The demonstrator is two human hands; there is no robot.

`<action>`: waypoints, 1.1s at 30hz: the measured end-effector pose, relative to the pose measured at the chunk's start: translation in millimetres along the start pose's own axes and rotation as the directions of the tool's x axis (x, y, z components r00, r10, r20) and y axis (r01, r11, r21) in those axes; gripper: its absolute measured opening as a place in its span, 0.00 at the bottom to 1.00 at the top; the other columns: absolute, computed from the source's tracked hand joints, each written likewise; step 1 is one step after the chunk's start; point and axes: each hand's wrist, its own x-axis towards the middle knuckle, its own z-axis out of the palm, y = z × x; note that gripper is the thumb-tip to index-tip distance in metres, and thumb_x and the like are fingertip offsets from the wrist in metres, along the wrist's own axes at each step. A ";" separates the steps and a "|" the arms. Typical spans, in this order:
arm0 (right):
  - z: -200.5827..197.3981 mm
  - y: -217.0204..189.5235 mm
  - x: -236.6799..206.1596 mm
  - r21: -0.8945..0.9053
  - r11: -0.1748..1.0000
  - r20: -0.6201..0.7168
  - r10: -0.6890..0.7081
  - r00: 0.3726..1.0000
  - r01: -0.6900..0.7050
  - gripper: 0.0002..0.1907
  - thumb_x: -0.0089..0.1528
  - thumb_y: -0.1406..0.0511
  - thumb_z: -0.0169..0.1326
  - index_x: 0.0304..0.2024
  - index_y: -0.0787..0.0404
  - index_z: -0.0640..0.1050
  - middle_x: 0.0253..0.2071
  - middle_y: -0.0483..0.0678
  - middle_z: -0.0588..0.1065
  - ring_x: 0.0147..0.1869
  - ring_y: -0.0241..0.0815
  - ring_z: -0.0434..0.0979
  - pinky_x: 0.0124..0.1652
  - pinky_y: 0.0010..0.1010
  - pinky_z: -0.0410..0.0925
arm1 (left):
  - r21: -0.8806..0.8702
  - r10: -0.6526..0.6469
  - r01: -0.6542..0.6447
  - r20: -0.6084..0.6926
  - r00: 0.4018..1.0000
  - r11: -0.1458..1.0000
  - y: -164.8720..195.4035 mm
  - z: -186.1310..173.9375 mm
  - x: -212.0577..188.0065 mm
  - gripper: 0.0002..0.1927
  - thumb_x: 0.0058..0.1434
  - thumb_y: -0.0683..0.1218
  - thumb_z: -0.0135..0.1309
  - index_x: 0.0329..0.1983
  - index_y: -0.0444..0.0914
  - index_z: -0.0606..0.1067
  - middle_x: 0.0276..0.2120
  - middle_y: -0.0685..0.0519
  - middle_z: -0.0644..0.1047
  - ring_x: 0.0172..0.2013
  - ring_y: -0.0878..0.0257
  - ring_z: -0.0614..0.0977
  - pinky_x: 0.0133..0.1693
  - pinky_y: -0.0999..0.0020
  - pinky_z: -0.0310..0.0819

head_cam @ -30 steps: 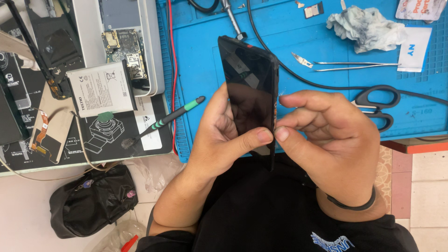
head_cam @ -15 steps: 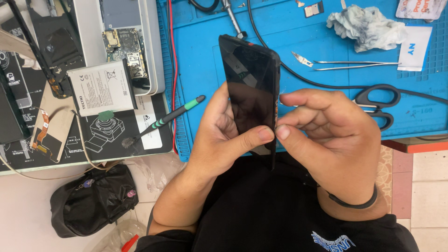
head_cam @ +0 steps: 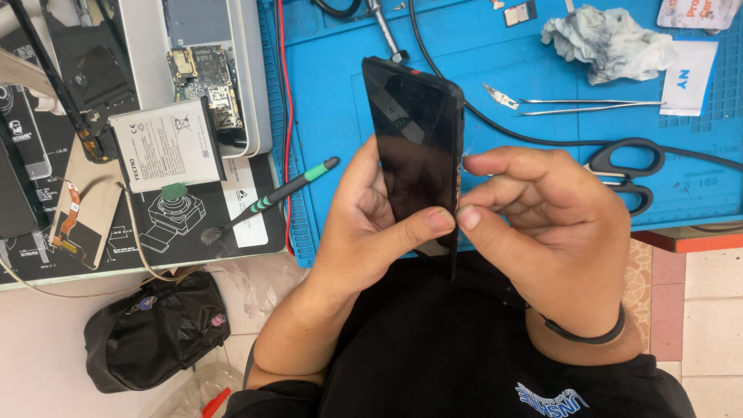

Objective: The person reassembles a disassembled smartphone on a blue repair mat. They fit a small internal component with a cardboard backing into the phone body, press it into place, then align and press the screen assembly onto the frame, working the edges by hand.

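Nothing has moved much since a second ago: both hands keep the black phone (head_cam: 416, 147) raised over the blue mat (head_cam: 333, 116) on the desk. Left hand (head_cam: 371, 224) cradles its back, thumb pressing the lower right edge; right hand (head_cam: 542, 224) pinches that same edge. Scissors (head_cam: 631, 174) lie right, a green-handled tool (head_cam: 286, 193) left

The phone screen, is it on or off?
Off: the phone screen is plain black, showing only faint reflections, held between left hand and right hand.

phone's (head_cam: 414, 147) lower end hidden behind left hand (head_cam: 371, 232), scissors (head_cam: 631, 174) partly behind right hand (head_cam: 549, 232)
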 end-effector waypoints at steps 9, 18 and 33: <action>1.3 0.3 -0.3 0.017 1.000 -0.002 0.008 1.000 -0.008 0.19 0.63 0.78 0.62 0.56 0.70 0.76 0.42 0.48 0.81 0.46 0.30 0.80 0.46 0.18 0.73 | 0.000 0.004 -0.004 -0.006 1.000 1.000 -2.7 -0.2 -1.0 0.31 0.67 0.31 0.62 0.69 0.31 0.62 0.56 0.47 0.75 0.56 0.62 0.78 0.59 0.67 0.76; 1.0 -0.8 0.2 0.001 1.000 -0.013 0.020 1.000 -0.020 0.19 0.63 0.78 0.62 0.56 0.69 0.77 0.42 0.48 0.81 0.46 0.30 0.80 0.46 0.18 0.73 | -0.010 -0.003 0.003 -0.015 1.000 1.000 -1.9 0.8 -1.0 0.32 0.66 0.31 0.62 0.70 0.31 0.61 0.56 0.47 0.75 0.56 0.62 0.78 0.59 0.67 0.76; 0.0 1.1 0.7 0.021 1.000 -0.009 0.022 1.000 -0.022 0.19 0.63 0.78 0.62 0.56 0.70 0.77 0.43 0.48 0.81 0.47 0.30 0.81 0.46 0.18 0.74 | 0.001 0.006 -0.006 -0.017 1.000 1.000 -4.0 1.0 -0.4 0.31 0.67 0.32 0.62 0.68 0.31 0.62 0.55 0.48 0.75 0.56 0.63 0.78 0.59 0.68 0.76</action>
